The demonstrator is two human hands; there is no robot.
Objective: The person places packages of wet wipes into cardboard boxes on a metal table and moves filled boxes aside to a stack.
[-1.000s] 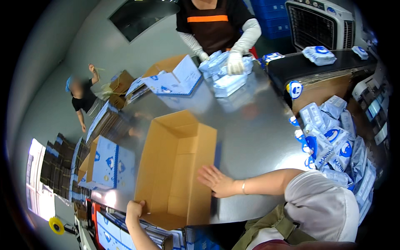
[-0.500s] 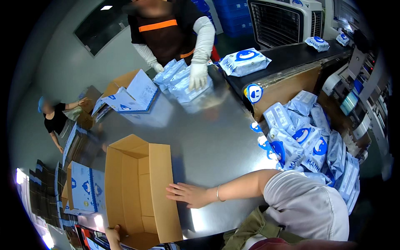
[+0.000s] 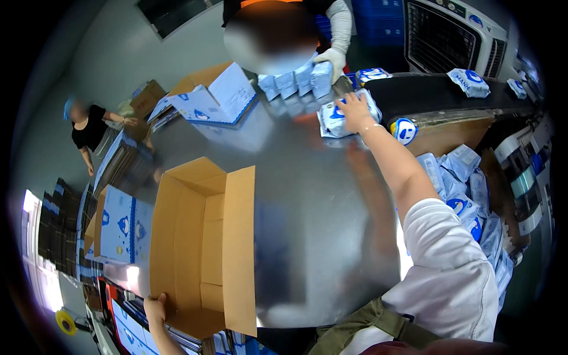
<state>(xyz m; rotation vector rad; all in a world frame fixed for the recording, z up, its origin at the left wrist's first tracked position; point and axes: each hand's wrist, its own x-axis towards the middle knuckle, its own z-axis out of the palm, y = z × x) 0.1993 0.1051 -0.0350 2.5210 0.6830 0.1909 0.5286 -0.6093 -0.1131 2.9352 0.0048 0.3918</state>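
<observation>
An open, empty cardboard box [image 3: 186, 236] stands on the metal table in front of me, its flaps raised. My left hand [image 3: 155, 309] is closed on the box's near left wall. My right arm reaches far forward. At the end of the conveyor, my right hand [image 3: 356, 112] is over a white and blue soft pack of wipes [image 3: 334, 122], its fingers bent across the top. The pack rests on the table; its underside is hidden.
Across the table a co-worker's gloved hand [image 3: 332, 62] holds a row of packs [image 3: 296, 81]. More packs lie on the black conveyor [image 3: 426, 94] and in a heap [image 3: 464, 189] at right. Printed boxes [image 3: 214, 97] [image 3: 123, 222] stand left; another person is farther back.
My right hand has left the box's right side and reached forward onto a pack, which has moved from the belt's end onto the table. My left hand stays at the box.
</observation>
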